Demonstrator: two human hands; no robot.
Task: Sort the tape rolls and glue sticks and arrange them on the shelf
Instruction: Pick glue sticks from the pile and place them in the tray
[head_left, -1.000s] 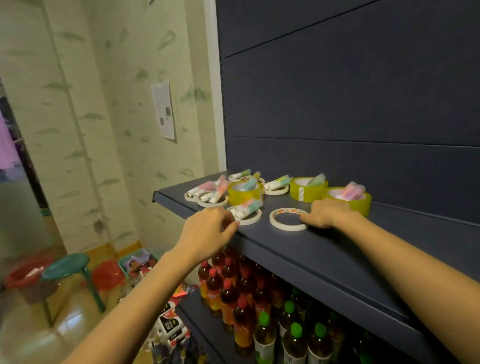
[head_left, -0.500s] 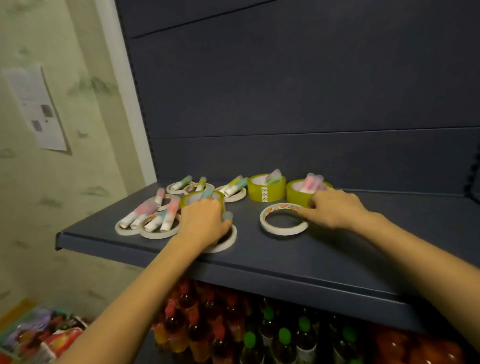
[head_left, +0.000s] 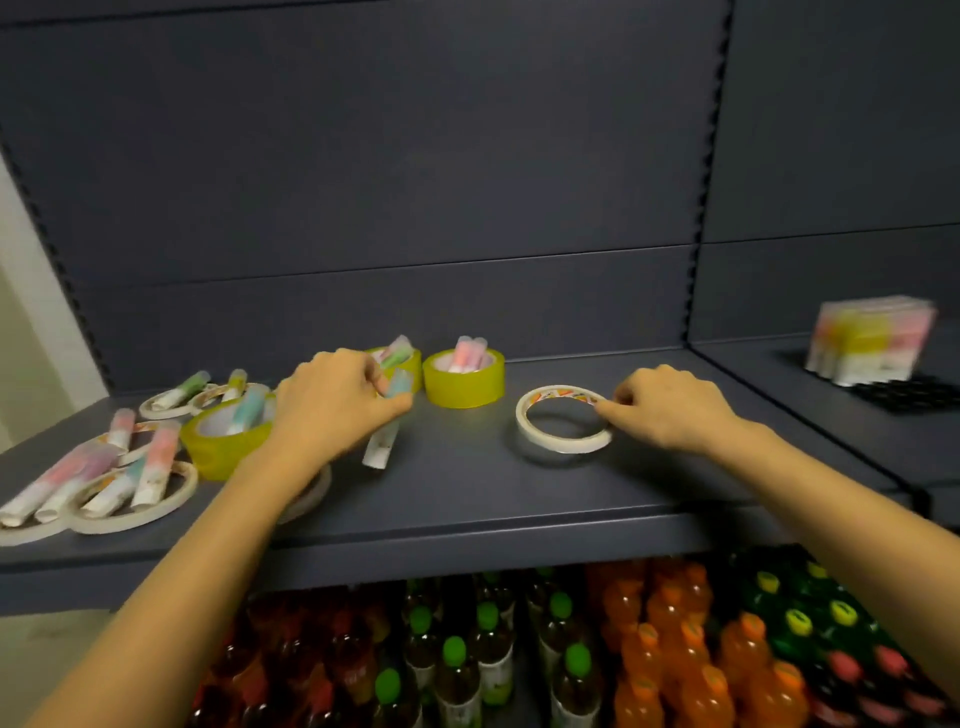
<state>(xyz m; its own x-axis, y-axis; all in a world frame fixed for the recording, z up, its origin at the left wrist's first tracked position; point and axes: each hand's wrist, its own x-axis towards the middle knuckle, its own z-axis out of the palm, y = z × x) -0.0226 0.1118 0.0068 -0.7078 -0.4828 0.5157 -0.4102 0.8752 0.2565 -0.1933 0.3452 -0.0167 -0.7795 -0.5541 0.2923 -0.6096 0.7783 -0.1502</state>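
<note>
Grip of the left hand (head_left: 332, 410) is closed round a glue stick (head_left: 382, 441), which is pinched near its teal cap between thumb and fingers. The right hand (head_left: 670, 410) pinches the right rim of a white ring (head_left: 558, 446) of tape that lies flat on the shelf (head_left: 467, 499). The held stick is carried with its long axis running front to back, cap away from the person and tail toward the shelf edge. Whether the tail touches the shelf cannot be told. From that stick the ring lies to the right, apart, with bare shelf between. The right hand is plainly the nearer to the ring, being on it, and the left hand is the nearer to the mixed heap at the left. Sorting is judged to be at an early stage, since most sticks are lodged in or on tapes. The coming move is judged to turn on that gap, the stick needing to be carried rightward if it is to be laid by the ring. Three yellow rolls (head_left: 462, 387) are counted, each standing on its flat with sticks in its core. Of flat white rings at least six can be made out, one half hidden under the left forearm. Sticks come to about a dozen, but an exact count is prevented by blur at the left.
</note>
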